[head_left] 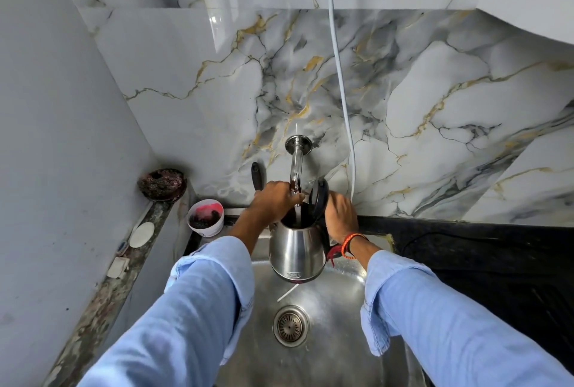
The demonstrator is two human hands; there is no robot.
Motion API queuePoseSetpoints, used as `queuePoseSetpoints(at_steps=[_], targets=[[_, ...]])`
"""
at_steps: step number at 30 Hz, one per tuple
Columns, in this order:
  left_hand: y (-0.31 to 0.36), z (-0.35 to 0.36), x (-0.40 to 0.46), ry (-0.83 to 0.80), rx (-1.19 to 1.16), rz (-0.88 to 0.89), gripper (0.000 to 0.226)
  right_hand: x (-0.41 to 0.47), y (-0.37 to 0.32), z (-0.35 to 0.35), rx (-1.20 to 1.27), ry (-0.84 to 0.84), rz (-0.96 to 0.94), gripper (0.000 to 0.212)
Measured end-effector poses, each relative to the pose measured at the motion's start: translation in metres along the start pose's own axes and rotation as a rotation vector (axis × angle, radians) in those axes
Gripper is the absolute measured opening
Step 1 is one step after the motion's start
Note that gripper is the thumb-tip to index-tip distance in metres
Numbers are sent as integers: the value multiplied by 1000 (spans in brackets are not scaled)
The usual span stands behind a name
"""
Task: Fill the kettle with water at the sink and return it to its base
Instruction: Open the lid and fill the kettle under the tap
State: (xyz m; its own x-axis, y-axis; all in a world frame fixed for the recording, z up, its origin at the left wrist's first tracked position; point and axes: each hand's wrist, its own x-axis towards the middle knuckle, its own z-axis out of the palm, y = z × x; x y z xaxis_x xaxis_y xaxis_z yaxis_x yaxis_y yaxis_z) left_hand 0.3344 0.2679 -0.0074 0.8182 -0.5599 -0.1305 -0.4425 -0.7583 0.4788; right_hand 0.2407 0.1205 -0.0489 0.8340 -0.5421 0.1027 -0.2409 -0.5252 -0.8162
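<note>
A steel kettle (296, 251) hangs over the steel sink (335, 352) with its black lid (320, 200) tipped open to the right. My right hand (341, 215) grips the kettle's handle side, which the hand hides. The chrome tap (296, 163) comes out of the marble wall, and a thin stream of water runs from it into the kettle's mouth. My left hand (276, 200) is closed around the tap's end just above the kettle. The kettle's base is not in view.
A white cup (205, 218) with dark and pink contents stands left of the sink. A dark scrubber dish (162, 184) sits in the corner. A black counter (481, 250) runs to the right. A pale hose (341, 91) hangs down the wall. The drain (290, 326) lies below.
</note>
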Motion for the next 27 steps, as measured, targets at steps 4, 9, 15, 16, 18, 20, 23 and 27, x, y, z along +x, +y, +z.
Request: queuePoseSetpoints(at_steps=[4, 9, 15, 16, 18, 20, 23, 27], targets=[[-18, 7, -25, 78, 50, 103, 68, -1, -1, -5, -7, 5, -1, 48], [-24, 11, -43, 107, 224, 145, 86, -3, 1, -10, -25, 13, -7, 48], [-23, 17, -49, 73, 255, 116, 98, -1, 0, -12, -25, 36, -45, 46], [-23, 17, -50, 75, 255, 114, 99, -1, 0, -11, -35, 39, -45, 45], [-24, 17, -51, 79, 251, 111, 100, -2, 0, -11, -40, 44, -47, 46], [-25, 17, -52, 77, 253, 109, 102, -2, -1, -10, -31, 42, -52, 45], [-25, 17, -53, 75, 266, 111, 103, -2, -1, -9, -30, 35, -52, 46], [-27, 19, -54, 70, 280, 111, 103, -2, 1, -9, -13, 40, -56, 46]])
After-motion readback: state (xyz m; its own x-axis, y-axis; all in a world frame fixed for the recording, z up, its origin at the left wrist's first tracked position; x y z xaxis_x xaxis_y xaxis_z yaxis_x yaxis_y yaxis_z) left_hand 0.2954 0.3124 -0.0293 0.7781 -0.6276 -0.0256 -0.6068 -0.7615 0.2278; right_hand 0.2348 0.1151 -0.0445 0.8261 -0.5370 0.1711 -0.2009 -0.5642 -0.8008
